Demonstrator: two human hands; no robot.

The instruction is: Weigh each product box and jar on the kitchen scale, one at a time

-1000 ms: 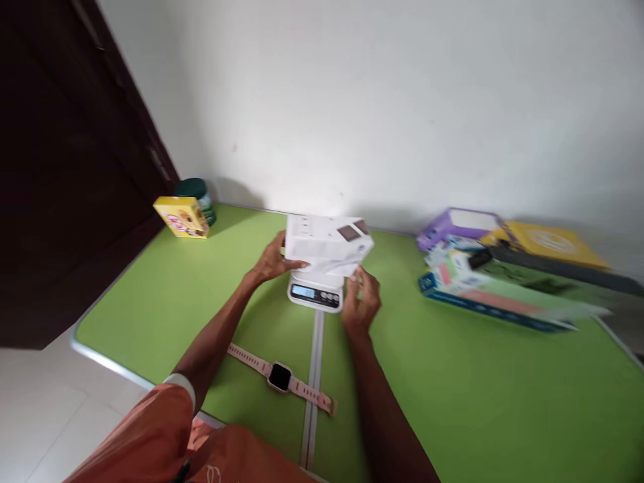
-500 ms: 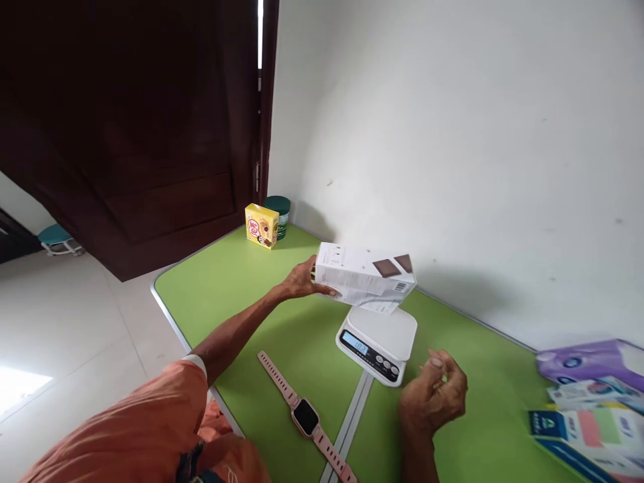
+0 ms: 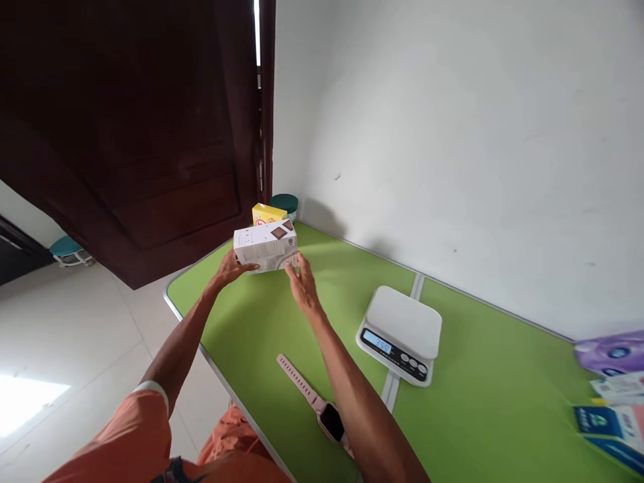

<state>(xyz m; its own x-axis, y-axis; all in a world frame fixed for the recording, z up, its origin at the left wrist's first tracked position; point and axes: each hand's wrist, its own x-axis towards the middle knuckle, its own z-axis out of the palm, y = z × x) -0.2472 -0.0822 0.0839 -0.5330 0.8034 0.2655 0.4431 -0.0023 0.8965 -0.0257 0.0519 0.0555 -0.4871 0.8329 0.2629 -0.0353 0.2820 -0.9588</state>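
Note:
I hold a white carton (image 3: 265, 245) with brown squares printed on it, just above the far left part of the green table (image 3: 467, 409). My left hand (image 3: 229, 268) grips its near left corner from below. My right hand (image 3: 302, 284) touches its right end with the fingers closed against it. A white digital scale (image 3: 401, 333) with a lit display sits bare to the right. A pink smartwatch (image 3: 316, 406) lies flat near the front edge, partly under my right forearm.
A yellow box (image 3: 267, 214) and a dark green tin (image 3: 284, 203) stand in the far left corner behind the carton. Purple and blue packages (image 3: 614, 389) lie at the right edge. A dark wooden door (image 3: 151, 127) and a white wall border the table.
The carton left the scale and travelled left toward the far corner. My right hand rose from beside the scale and joined the carton. The camera swung left.

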